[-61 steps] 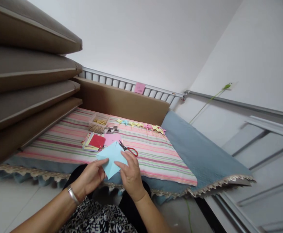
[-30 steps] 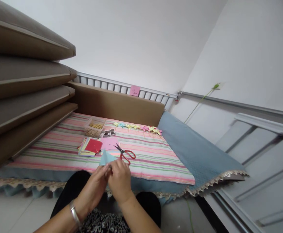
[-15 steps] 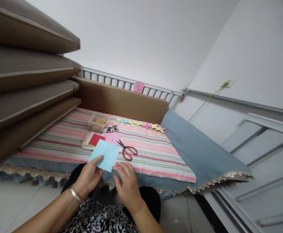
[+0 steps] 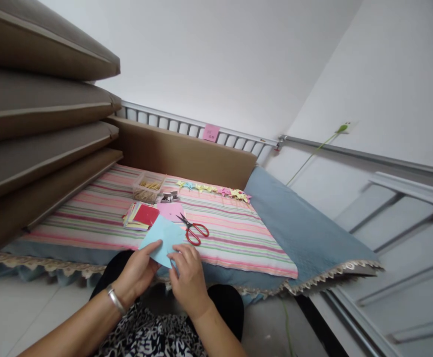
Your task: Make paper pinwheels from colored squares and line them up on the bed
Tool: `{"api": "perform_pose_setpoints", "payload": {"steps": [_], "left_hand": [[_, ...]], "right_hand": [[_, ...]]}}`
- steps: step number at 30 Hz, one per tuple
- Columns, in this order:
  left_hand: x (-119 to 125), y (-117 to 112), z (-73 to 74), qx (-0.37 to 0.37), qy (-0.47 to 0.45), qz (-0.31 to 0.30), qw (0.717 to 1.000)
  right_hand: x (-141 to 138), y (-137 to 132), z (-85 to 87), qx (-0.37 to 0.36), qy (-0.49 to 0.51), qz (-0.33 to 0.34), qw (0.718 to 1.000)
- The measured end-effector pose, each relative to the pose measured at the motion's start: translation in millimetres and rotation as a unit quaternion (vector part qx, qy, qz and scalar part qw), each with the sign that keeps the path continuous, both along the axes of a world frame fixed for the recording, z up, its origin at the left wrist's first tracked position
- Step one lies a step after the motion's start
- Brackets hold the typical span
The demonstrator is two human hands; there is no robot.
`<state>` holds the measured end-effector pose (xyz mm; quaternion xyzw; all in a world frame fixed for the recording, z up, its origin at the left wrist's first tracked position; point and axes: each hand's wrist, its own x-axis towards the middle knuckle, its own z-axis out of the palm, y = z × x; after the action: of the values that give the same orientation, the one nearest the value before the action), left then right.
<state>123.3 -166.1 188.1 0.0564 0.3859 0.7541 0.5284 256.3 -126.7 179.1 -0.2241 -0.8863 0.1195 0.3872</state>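
Observation:
A light blue square of paper point(image 4: 164, 235) is pinched in my left hand point(image 4: 138, 270), the thumb lying on its upper face. At the paper's lower right corner, the fingertips of my right hand point(image 4: 189, 277) press on it, the fingers bent and closed. Scissors with red handles point(image 4: 198, 229) lie on the striped cloth just beyond my right hand, their blades apart. A pink paper square point(image 4: 170, 211) lies behind the blue one. To its left is a stack of coloured paper with a red sheet point(image 4: 146, 214) on top.
A clear plastic box point(image 4: 148, 188) of small sticks stands behind the papers, beside a small dark-and-white item point(image 4: 169, 197). Paper pinwheels point(image 4: 224, 191) on sticks lie in a row along the back. Stacked brown cushions point(image 4: 49, 139) rise at the left; a brown board point(image 4: 187, 153) stands behind.
My right hand has moved up and left onto the blue paper's lower right corner, its fingers closing there. My left hand still holds the paper, which has shifted slightly right.

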Motion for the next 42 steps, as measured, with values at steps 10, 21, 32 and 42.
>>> {"api": "perform_pose_setpoints", "payload": {"steps": [10,21,32,42], "left_hand": [[2.8,0.8,-3.7,0.010,0.042,-0.010,0.999],[4.1,-8.3,0.9,0.004,0.169,-0.059,0.984],[5.4,-9.6,-0.5,0.002,0.167,-0.071,0.983],[5.0,-14.2,1.7,0.015,0.150,-0.074,0.986]], "right_hand": [[5.0,-1.6,4.1,0.000,0.005,0.004,1.000],[-7.7,13.3,17.7,-0.309,0.077,-0.010,0.948],[-12.7,16.8,13.3,-0.382,0.104,-0.020,0.918],[-19.4,16.9,14.9,-0.400,0.111,-0.042,0.909]]}}
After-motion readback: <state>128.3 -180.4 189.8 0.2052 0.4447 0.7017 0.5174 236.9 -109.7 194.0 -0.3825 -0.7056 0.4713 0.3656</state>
